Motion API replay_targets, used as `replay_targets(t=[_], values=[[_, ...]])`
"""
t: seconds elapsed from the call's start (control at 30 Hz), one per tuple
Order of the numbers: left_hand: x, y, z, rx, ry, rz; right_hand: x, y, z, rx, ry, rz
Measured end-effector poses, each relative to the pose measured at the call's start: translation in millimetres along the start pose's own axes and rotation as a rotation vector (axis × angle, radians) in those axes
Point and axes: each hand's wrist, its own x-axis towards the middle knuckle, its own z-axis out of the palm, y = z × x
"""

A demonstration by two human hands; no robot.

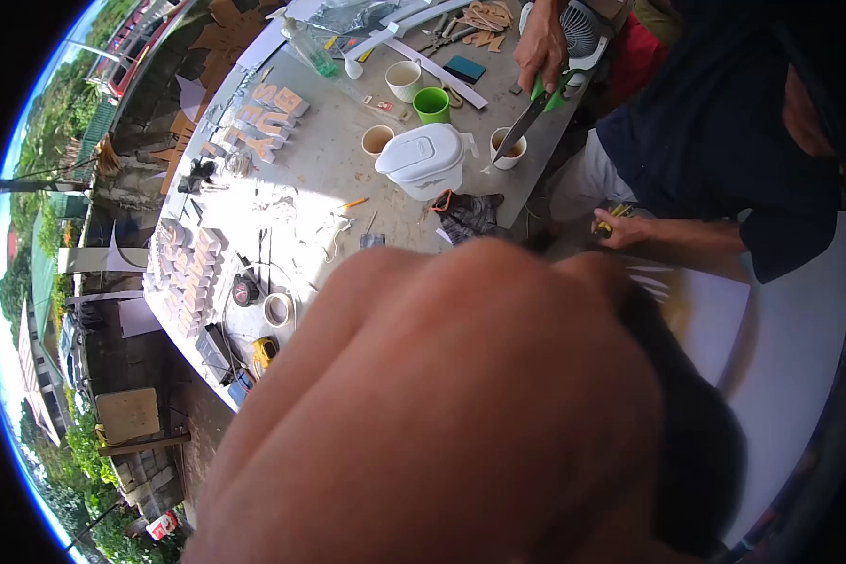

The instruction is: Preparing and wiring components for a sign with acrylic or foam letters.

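Observation:
One hand, apparently my right hand (479,395), fills the lower middle, very close and blurred. Its knuckles face up and its fingers bend out of sight, so what they hold, if anything, is hidden. A dark shape, perhaps a sleeve, lies along its right side. My left hand is not in view. Beyond the knuckles, a dark fabric item (470,217) with an orange edge lies on the grey table (324,155). Near it stands a white lidded plastic container (423,160).
A co-worker's hand (541,52) grips a green-handled blade (522,130) over a cup (509,150); the other holds a yellow-and-black tool (611,221). Around are a green cup (431,105), a pump bottle (308,47), cut-out letters (193,273), a tape roll (278,309) and a fan (578,33).

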Motion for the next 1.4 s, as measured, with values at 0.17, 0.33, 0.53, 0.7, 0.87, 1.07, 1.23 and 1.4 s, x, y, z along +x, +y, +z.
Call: replay_targets(t=[0.17,0.33,0.53,0.7,0.87,1.07,1.23,1.4], values=[[0,-2,5,0.047,-0.064,0.071,-16,20,42,-0.118,0.035,0.037],[16,0,-11,0.013,-0.013,0.091,-40,51,39,-0.366,0.100,-0.045],[27,0,-24,-0.004,0.035,0.093,-27,9,20,-1.309,0.146,-0.262],[28,-5,-33,-0.039,0.063,0.091,-135,-129,55,-1.561,-0.096,0.181],[18,-8,-32,-0.055,0.046,0.038,-123,-56,76,-1.496,-0.206,0.318],[15,11,-44,0.039,0.010,0.082,-77,3,40,-1.086,-0.118,0.121],[20,-12,-38,0.039,0.020,0.081,-77,83,12,-1.448,-0.231,0.728],[32,2,-47,0.065,-0.022,0.132,-115,130,-26,-1.565,-0.191,1.047]])
